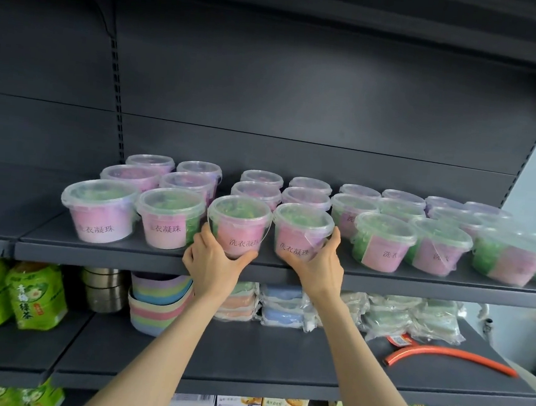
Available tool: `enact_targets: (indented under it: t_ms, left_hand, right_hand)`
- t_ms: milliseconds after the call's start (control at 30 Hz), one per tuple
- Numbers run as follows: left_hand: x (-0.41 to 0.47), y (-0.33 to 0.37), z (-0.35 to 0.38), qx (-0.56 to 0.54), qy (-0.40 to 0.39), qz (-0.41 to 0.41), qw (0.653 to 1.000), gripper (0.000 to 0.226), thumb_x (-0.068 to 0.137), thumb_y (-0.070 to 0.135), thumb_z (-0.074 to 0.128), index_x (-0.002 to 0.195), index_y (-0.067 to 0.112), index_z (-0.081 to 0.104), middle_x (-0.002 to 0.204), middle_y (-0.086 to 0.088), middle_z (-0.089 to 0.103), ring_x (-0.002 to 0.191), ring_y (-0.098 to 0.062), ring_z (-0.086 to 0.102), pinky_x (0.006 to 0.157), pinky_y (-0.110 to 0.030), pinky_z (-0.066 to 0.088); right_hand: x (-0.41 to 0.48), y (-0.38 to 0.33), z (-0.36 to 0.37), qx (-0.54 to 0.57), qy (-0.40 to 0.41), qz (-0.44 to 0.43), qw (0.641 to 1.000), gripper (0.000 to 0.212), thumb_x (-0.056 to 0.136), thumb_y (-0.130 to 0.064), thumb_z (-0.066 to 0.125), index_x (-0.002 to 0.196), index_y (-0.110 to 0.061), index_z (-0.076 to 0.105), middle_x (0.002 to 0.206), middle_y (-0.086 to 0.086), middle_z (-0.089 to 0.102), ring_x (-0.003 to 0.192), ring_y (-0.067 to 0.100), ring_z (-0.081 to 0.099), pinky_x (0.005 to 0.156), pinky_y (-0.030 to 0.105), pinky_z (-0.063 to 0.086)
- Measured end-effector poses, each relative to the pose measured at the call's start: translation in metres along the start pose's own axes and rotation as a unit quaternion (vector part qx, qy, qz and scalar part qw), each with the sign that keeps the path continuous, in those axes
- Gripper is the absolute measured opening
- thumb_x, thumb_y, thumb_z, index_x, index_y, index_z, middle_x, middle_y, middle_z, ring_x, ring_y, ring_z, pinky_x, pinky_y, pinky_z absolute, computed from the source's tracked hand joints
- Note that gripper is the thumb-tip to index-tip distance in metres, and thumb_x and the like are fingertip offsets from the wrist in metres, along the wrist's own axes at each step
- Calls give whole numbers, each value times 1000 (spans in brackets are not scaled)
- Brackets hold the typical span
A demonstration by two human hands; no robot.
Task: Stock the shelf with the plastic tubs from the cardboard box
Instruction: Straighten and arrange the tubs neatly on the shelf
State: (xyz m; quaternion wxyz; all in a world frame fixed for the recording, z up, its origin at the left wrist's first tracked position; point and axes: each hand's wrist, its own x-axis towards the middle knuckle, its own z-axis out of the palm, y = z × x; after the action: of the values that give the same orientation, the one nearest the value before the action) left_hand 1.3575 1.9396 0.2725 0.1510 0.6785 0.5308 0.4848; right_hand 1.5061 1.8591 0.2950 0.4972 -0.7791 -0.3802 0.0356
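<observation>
Several clear plastic tubs with pink labels and green or purple contents stand in rows on the dark upper shelf (143,258). My left hand (211,263) grips the base of one front-row tub (240,224) at the shelf's front edge. My right hand (317,269) holds the neighbouring front-row tub (301,232) from below and at its right side. Both tubs rest upright on the shelf, side by side. The cardboard box is out of view.
A lower shelf (277,364) carries green tea bags (35,295), stacked metal tins (104,288), pastel bowls (158,303), wrapped cloth packs (286,306) and an orange curved tube (451,356). Boxed biscuits (284,405) sit on the shelf below. A dark shelf overhangs above.
</observation>
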Motion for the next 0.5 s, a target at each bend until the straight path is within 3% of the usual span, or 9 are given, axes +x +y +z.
enact_targets:
  t_ms: [267,367,433,500]
  left_hand:
    - [-11,-8,-14,49,-57,62,995,90,82,50,62,143,-3,23,144,-17,38,134,-27,33,114,-37,13]
    - [-19,-14,-26,88,-100,83,988,71,88,45,56,140,2,36,149,-14,33,138,-25,28,114,-36,14]
    - [-24,-15,-35,83,-94,98,987,48,88,39,58,125,7,55,133,-9,51,125,-25,43,105,-37,29]
    - [-25,-9,-46,60,-88,114,988,28,87,33,60,103,11,66,108,-2,63,102,-25,57,86,-36,42]
  right_hand:
    - [-11,1,-10,-23,-38,-12,999,119,74,-51,73,150,-16,-11,151,5,35,129,30,45,89,36,43]
    - [-26,5,-16,-52,-28,-54,997,106,80,-42,72,151,-16,-2,153,4,29,128,27,43,90,38,46]
    - [-34,4,-22,-77,-2,-83,994,93,82,-37,70,150,-18,10,148,5,31,126,27,43,88,39,45]
    - [-36,-2,-32,-102,27,-105,989,74,85,-35,67,144,-16,27,141,6,38,120,26,46,84,36,45]
